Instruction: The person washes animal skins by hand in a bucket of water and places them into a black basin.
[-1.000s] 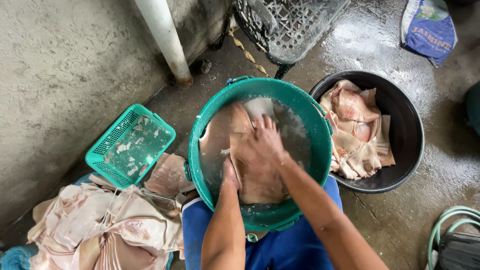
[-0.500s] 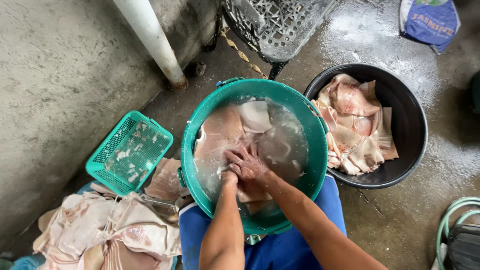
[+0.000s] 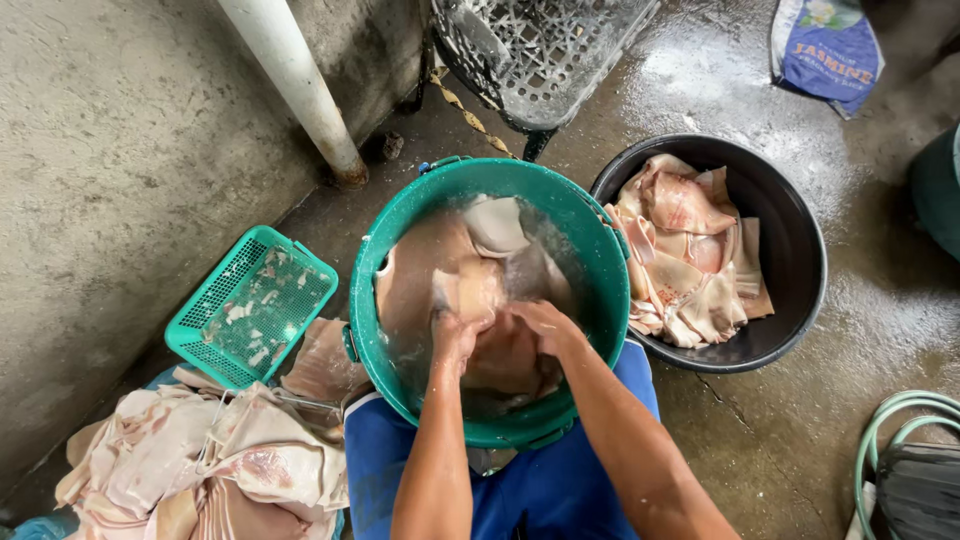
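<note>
1. Two hands work together in the green bucket (image 3: 590, 250): left hand (image 3: 455, 335) and right hand (image 3: 540, 322) meet on a pale slab of skin (image 3: 490, 350) lying in cloudy water, fingers curled closed around it, seemingly for rubbing.
2. One black tub (image 3: 800, 300), just beside the bucket, holds more pieces (image 3: 690, 250), within reach.
3. One green basket (image 3: 250, 305) sits on the wet floor (image 3: 800, 430) near another heap (image 3: 200, 460).
</note>
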